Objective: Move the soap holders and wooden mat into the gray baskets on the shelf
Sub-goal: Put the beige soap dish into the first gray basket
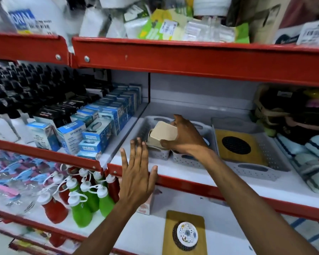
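A beige soap holder [163, 133], tilted, sits in my right hand [187, 138] above the left gray basket [156, 153]. A wooden mat [237, 147] with a dark round centre lies in the right gray basket [261, 171]. Another wooden mat [185, 233] lies on the shelf below.

- The gray baskets [254, 170] looked like perforated matt plastic.
- The wooden mat [234, 144] was smooth.
- The shelf [191, 57] edge was glossy red-painted metal.
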Available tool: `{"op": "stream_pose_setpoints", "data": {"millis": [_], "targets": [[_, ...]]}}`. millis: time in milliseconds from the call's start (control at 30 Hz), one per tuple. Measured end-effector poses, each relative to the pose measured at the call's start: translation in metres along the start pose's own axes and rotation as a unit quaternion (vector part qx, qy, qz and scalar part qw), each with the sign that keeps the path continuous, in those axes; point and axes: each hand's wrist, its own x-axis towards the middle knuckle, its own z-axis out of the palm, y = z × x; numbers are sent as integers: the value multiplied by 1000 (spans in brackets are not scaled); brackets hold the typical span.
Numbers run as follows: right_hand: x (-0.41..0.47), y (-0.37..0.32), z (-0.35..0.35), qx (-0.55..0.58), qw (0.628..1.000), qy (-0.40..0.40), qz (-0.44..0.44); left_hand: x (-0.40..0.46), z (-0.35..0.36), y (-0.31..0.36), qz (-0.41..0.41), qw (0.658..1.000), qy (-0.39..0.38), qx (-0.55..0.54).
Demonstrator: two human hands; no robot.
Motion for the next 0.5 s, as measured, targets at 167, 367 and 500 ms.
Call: {"op": "stream_pose_setpoints", "data": {"millis": [167, 367, 500], "targets": [[40, 1, 14, -63, 993, -98, -36, 2, 0, -1, -4, 1000, 2, 1], [56, 5, 17, -107, 979, -164, -54, 3, 0, -2, 1, 1000, 5, -1], [53, 5, 12, -127, 974, -184, -40, 3, -1, -2, -3, 1000, 4, -3]]}}
